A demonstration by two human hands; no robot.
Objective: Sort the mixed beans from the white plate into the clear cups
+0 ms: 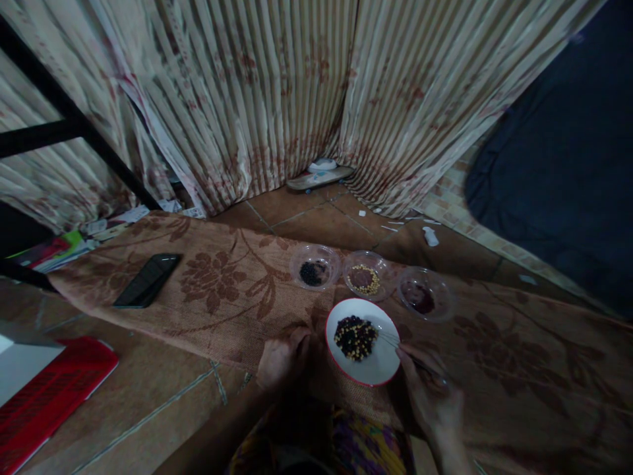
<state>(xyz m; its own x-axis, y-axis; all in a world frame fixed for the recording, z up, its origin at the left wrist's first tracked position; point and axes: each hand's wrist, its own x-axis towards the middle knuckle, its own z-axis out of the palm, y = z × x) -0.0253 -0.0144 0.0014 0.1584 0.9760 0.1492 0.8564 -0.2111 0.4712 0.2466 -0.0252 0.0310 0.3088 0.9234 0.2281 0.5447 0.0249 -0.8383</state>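
Beans [356, 338], dark and yellow, mingle in a red-rimmed bowl [380, 366].

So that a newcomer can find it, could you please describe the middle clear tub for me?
On the flowered cloth, just beyond the white bowl, stand three clear tubs. It is the middle tub, the only one holding yellow grains.
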